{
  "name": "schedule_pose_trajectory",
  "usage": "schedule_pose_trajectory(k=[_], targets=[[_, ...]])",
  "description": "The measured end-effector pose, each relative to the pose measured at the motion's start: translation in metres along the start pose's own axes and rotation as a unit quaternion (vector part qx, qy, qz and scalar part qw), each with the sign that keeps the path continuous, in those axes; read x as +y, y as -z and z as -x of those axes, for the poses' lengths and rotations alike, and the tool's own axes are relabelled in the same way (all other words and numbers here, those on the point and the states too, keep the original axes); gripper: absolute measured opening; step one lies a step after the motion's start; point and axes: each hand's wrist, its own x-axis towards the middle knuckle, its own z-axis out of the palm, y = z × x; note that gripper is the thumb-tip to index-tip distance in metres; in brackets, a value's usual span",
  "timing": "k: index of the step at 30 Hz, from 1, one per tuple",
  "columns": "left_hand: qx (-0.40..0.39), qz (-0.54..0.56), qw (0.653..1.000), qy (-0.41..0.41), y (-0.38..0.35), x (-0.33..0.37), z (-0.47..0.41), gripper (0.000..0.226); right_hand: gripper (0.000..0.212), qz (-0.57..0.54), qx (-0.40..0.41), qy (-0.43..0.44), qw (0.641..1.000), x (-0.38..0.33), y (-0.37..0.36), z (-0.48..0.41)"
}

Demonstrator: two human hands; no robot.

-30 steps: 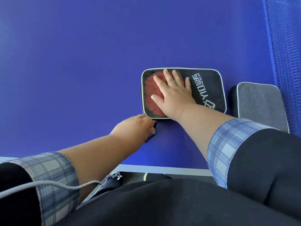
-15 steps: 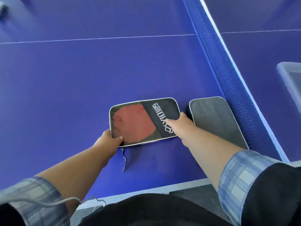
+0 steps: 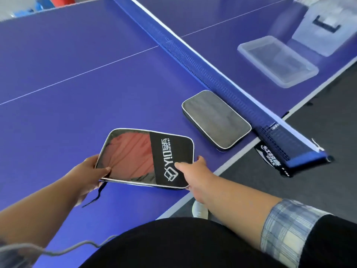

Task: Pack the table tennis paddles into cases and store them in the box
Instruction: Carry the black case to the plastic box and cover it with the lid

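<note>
A black paddle case (image 3: 170, 161) with a clear window shows a red paddle (image 3: 133, 153) inside. It is lifted off the blue table (image 3: 77, 93) and tilted. My left hand (image 3: 90, 173) grips its left edge, thumb on the window. My right hand (image 3: 195, 171) holds its right near corner, thumb on the black logo panel. A zipper cord (image 3: 96, 196) dangles below the left hand. A second, grey case (image 3: 216, 118) lies flat beside the net. A clear plastic box (image 3: 278, 60) sits on the far side of the net.
The blue net (image 3: 202, 68) runs diagonally across the table, ending at a clamp (image 3: 309, 157) over the edge. A clear lid (image 3: 324, 29) lies beyond the box. The table's white edge (image 3: 231, 161) and dark floor lie to the right. A grey cable (image 3: 58, 250) hangs near me.
The case lay flat with my right hand pressing on it and my left at the zipper. Both hands now grip its ends and it is raised and tilted. My view swung right.
</note>
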Motion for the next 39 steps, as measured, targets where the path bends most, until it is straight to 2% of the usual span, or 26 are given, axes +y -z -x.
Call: schedule_pose_trajectory(k=[4,6,10,13,16,19,21,23,27,29,31,33,39], targets=[[-0.038,-0.043,0.997,-0.053,-0.008,0.031,-0.005,0.031,0.031,-0.078,-0.006,-0.020,0.997,0.002,0.027,0.011],[-0.050,-0.070,0.992,-0.088,-0.024,0.057,-0.006,0.028,0.025,-0.120,0.000,-0.011,0.993,-0.001,0.046,0.016],[-0.046,-0.134,0.979,-0.149,-0.069,0.121,-0.014,0.026,0.026,-0.193,0.020,-0.016,0.981,-0.012,0.082,0.018],[-0.054,-0.161,0.974,-0.150,-0.110,0.167,-0.026,0.028,0.026,-0.220,0.039,-0.014,0.975,-0.025,0.109,0.009],[-0.055,-0.196,0.968,-0.145,-0.149,0.205,-0.046,0.032,0.036,-0.194,0.060,-0.023,0.979,-0.041,0.132,-0.011],[-0.038,-0.228,0.957,-0.173,-0.186,0.236,-0.072,0.032,0.046,-0.138,0.072,-0.070,0.985,-0.059,0.148,-0.035],[-0.020,-0.235,0.955,-0.179,-0.206,0.251,-0.091,0.027,0.047,-0.085,0.055,-0.098,0.990,-0.069,0.155,-0.050],[-0.008,-0.238,0.955,-0.178,-0.219,0.261,-0.114,0.027,0.057,-0.046,0.030,-0.085,0.995,-0.076,0.162,-0.069],[-0.012,-0.268,0.947,-0.175,-0.230,0.268,-0.152,0.019,0.071,-0.021,-0.003,-0.096,0.995,-0.082,0.163,-0.104],[-0.005,-0.296,0.941,-0.163,-0.230,0.264,-0.164,0.018,0.066,-0.041,-0.001,-0.127,0.991,-0.079,0.163,-0.113],[0.021,-0.296,0.947,-0.125,-0.234,0.264,-0.174,0.030,0.057,-0.073,0.032,-0.164,0.983,-0.078,0.168,-0.117],[0.028,-0.292,0.951,-0.096,-0.242,0.270,-0.184,0.045,0.063,-0.088,0.073,-0.170,0.979,-0.077,0.176,-0.128],[-0.033,-0.289,0.956,-0.038,-0.252,0.279,-0.199,0.062,0.065,-0.181,0.084,-0.157,0.967,-0.071,0.176,-0.151]])
